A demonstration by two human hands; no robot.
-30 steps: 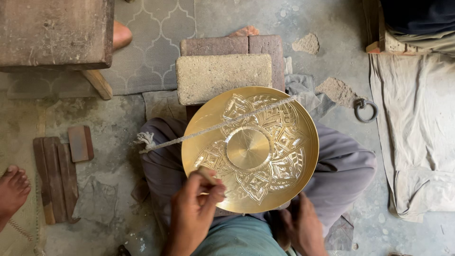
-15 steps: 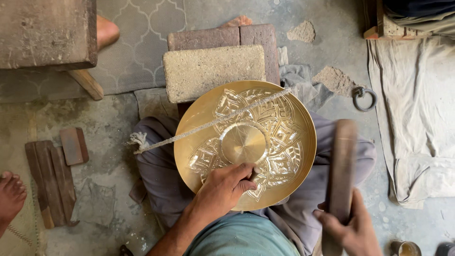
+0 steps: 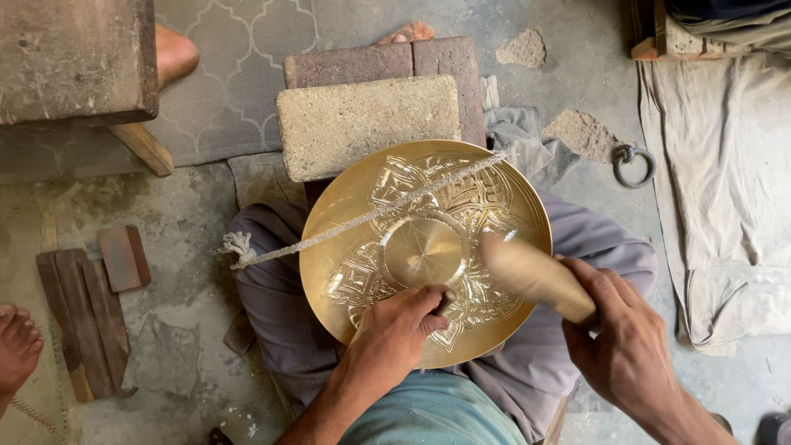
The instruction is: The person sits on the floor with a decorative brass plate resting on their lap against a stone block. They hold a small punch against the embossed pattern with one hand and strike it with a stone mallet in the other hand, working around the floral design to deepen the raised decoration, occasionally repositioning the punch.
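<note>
I'm chasing the brass plate: left hand fingers pinch a small punch, right hand grips the mallet; next needs a square strike

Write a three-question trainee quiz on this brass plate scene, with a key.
1. True or false: a cord lies across the brass plate.
2. Which hand holds the wooden mallet? A) left hand B) right hand C) neither
3. Fill in: the left hand rests on the plate's ____ edge, nearest the person.

Key:
1. True.
2. B, the right hand grips it over the plate.
3. Lower. It seems to pinch a small tool there, too hidden to name.
</note>
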